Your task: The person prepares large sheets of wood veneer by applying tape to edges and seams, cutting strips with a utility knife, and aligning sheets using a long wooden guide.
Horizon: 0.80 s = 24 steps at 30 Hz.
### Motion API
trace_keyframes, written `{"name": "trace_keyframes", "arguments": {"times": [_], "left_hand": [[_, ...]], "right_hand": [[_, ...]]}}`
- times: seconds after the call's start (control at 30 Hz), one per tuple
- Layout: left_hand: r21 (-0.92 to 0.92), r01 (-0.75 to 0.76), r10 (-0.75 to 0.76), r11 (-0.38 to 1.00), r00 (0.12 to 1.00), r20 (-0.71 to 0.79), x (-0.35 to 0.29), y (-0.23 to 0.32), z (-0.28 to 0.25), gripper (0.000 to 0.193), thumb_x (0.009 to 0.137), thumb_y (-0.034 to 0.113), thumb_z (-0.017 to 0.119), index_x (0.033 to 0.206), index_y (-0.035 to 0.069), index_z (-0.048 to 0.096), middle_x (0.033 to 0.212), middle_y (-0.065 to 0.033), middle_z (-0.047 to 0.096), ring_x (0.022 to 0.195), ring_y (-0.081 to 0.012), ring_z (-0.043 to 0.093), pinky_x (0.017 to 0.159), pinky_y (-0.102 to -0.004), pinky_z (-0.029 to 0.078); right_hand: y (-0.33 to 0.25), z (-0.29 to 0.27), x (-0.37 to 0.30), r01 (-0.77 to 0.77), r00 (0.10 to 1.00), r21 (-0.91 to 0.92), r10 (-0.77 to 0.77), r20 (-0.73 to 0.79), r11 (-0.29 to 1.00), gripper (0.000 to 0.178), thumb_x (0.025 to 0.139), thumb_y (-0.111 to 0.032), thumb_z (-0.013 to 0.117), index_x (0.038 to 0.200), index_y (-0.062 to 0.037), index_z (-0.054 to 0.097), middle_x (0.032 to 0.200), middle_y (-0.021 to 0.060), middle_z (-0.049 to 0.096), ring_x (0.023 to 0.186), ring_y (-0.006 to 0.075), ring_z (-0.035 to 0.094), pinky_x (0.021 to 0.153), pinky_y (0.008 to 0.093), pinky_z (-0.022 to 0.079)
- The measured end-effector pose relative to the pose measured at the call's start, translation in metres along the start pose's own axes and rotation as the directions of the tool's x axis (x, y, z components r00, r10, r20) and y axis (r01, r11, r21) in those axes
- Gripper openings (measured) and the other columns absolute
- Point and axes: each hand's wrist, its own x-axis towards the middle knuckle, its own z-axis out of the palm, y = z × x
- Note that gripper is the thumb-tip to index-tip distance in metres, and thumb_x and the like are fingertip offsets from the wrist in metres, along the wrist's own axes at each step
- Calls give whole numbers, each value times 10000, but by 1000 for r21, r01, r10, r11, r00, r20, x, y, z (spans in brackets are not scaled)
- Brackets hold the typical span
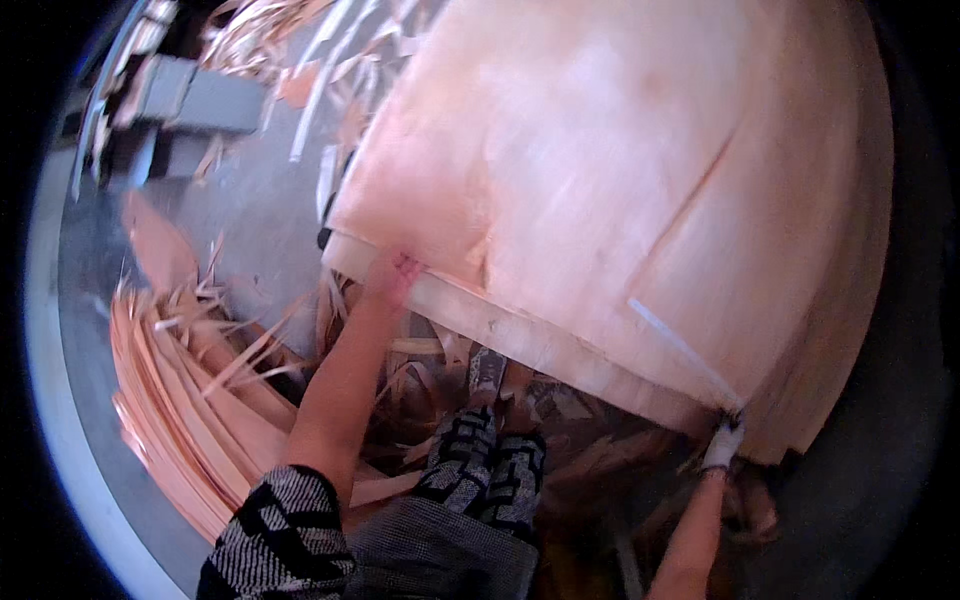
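Note:
A stack of large, pale wood veneer sheets [600, 180] lies in front of me, its top sheet creased near the front edge and split on the right. My bare left hand [398, 275] is at the front-left edge, fingers curled onto the veneer sheet there; blur hides the fingertips. At the front-right corner, my right hand [726, 442], in a whitish glove, is closed around the dark end of a long, thin, pale blade-like tool [685, 350]. That tool reaches up and left across the top sheet.
Bundled veneer strips [180, 410] lie at lower left, with loose scraps around my feet [487, 370]. More curled shavings [260, 45] and grey block-like objects [200, 95] are at the far left. The grey floor [240, 230] shows between them.

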Motion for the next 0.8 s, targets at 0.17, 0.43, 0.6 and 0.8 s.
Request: {"name": "trace_keyframes", "arguments": {"times": [0.17,0.43,0.6,0.8], "left_hand": [[42,48,-49,998,998,36,4,12,-9,210,871,179,514,1020,35,483,975,-88,538,924,-233,534,852,-408,472],[97,98,-76,990,975,-207,-1,26,-15,217,854,201,551,996,46,501,967,-72,543,872,-211,539,745,-310,492],[20,141,-135,990,973,-188,-16,24,12,176,864,204,531,960,58,531,933,-65,544,816,-189,526,689,-272,475],[897,-312,340,313,919,201,-75,-6,-7,142,799,114,537,912,30,551,867,-76,547,794,-185,531,666,-306,450]], "right_hand": [[31,-27,6,173,962,-609,-266,-65,774,345,853,-69,483,1184,27,467,1155,124,527,1034,228,484,926,312,356],[-27,23,-10,-1,993,-310,-35,-110,951,316,846,-44,486,1148,51,481,1126,171,553,1008,268,519,898,327,383],[-8,5,-9,27,951,-577,-200,-238,816,426,853,-102,511,1238,29,384,1199,209,497,1090,316,487,931,349,368],[-22,25,-100,-80,914,-581,293,281,810,421,786,-173,595,1131,27,459,1028,193,579,949,310,548,833,374,419]]}}
